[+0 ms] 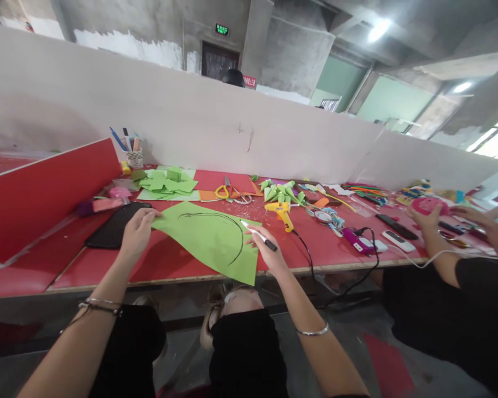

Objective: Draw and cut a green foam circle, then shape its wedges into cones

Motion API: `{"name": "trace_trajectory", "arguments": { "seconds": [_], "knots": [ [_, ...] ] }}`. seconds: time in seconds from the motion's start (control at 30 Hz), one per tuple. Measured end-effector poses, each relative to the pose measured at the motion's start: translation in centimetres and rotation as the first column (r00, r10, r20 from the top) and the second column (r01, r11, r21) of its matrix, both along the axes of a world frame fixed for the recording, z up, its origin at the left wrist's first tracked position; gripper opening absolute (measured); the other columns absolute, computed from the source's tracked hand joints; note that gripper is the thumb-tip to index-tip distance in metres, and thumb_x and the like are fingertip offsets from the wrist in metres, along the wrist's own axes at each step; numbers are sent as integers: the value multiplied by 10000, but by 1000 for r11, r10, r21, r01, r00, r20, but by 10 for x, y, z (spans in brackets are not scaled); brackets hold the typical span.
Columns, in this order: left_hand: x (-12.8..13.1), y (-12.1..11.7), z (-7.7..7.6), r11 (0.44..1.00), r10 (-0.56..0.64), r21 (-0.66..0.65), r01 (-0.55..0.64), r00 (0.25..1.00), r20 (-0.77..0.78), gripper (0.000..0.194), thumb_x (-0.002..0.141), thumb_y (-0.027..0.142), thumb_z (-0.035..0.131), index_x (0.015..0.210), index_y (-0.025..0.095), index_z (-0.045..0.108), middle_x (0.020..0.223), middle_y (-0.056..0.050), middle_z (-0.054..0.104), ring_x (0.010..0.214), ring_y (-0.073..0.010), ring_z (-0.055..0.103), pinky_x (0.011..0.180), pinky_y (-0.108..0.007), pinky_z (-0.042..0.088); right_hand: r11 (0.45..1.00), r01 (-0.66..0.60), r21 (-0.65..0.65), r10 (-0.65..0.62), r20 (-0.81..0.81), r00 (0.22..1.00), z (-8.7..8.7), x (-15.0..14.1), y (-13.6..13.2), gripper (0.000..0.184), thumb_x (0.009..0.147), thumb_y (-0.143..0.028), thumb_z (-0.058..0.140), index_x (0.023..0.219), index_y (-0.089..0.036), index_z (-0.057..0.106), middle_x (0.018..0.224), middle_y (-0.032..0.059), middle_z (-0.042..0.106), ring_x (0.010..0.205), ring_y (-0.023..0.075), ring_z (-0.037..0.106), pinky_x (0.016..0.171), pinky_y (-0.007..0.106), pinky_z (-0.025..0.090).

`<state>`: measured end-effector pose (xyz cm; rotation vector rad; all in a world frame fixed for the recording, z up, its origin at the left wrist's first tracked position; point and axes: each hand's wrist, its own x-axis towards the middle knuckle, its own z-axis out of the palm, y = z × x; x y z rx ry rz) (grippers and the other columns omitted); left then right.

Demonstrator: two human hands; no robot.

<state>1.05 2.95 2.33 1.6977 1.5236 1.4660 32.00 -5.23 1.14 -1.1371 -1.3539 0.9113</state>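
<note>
A sheet of green paper (207, 243) with a curved black line drawn on it lies tilted over the table's front edge. My left hand (138, 229) pinches the sheet's left corner between thumb and fingers. Resting at the sheet's right side, my right hand (268, 249) holds a black-and-white marker (258, 235), its white end pointing up and left over the paper. A black phone or tablet (108, 229) lies just left of my left hand. Beyond my right hand is a yellow glue gun (283, 215) with a black cord.
Behind the sheet are green paper pieces (168, 182), yellow-handled scissors (223, 190) and rolled green cones (279, 192). A pen cup (134, 159) stands by the red divider (50, 199). At right, a co-worker's hands (429, 215) hold a pink item (428, 205), near a purple device (357, 241).
</note>
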Motion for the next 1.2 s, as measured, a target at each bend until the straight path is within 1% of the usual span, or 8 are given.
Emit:
{"name": "trace_trajectory", "arguments": {
  "seconds": [0.2, 0.3, 0.4, 0.5, 0.63, 0.8, 0.97, 1.2],
  "knots": [
    [-5, 18, -17, 1000, 19, -8, -22, 968, -252, 492, 569, 300, 569, 1029, 142, 493, 1002, -108, 564, 856, -219, 557, 675, -304, 463, 998, 15, -53, -15, 9, 1000, -10, 0, -2, 317, 804, -395, 455, 1038, -209, 560, 992, 63, 605, 745, 153, 608, 661, 279, 467],
    [-11, 17, -24, 996, -42, -93, 5, 916, -399, 455, 633, 286, 518, 1070, 163, 499, 906, -83, 615, 861, -225, 580, 716, -300, 448, 998, 20, -64, -20, 9, 1000, -11, 1, -1, 332, 800, -403, 455, 1042, -196, 552, 1006, 73, 600, 749, 159, 608, 649, 282, 469],
    [-14, 14, -25, 976, -2, -193, -104, 878, -479, 440, 696, 335, 487, 1113, 197, 497, 826, -62, 642, 794, -218, 606, 691, -287, 445, 998, 14, -58, -13, 27, 1000, -12, 1, 1, 339, 799, -401, 457, 1053, -195, 547, 1027, 73, 593, 768, 160, 604, 666, 280, 471],
    [-16, 13, -19, 946, 72, -274, -174, 936, -345, 478, 699, 410, 499, 1128, 200, 502, 771, -46, 640, 572, -166, 594, 578, -263, 449, 998, 40, -44, -37, 68, 997, -14, 1, 1, 330, 801, -390, 460, 1053, -197, 551, 1024, 69, 593, 785, 161, 595, 698, 286, 468],
    [-16, 11, -10, 952, 62, -294, -89, 993, -99, 614, 636, 493, 545, 1144, 149, 507, 665, -14, 604, 492, -139, 549, 488, -238, 433, 997, 69, -31, -65, 111, 992, -18, -6, -2, 303, 806, -380, 459, 1032, -207, 564, 1006, 67, 591, 797, 171, 581, 714, 300, 462],
    [-11, 9, -11, 914, -143, -405, 5, 939, -312, 358, 599, 499, 560, 693, 161, 631, 526, -7, 581, 544, -196, 561, 507, -266, 412, 999, -6, -54, 9, 62, 998, -16, -17, -7, 297, 818, -369, 457, 1068, -238, 549, 1016, 57, 577, 809, 164, 572, 732, 296, 457],
    [-9, 11, -13, 937, -96, -342, -64, 897, -432, 204, 648, 372, 488, 531, 207, 516, 441, -7, 547, 490, -198, 545, 476, -271, 371, 993, -91, -68, 89, -33, 995, -9, -11, -5, 281, 811, -366, 482, 1041, -231, 572, 1023, 58, 581, 832, 158, 568, 741, 293, 460],
    [0, 15, -17, 899, -141, -434, 59, 977, -158, 181, 645, 359, 513, 639, 179, 524, 490, 4, 562, 482, -163, 571, 466, -256, 455, 985, -167, 41, 172, -230, 958, 12, 0, 23, 348, 801, -437, 434, 1012, -206, 586, 896, 68, 619, 731, 157, 573, 707, 331, 467]
  ]
}}
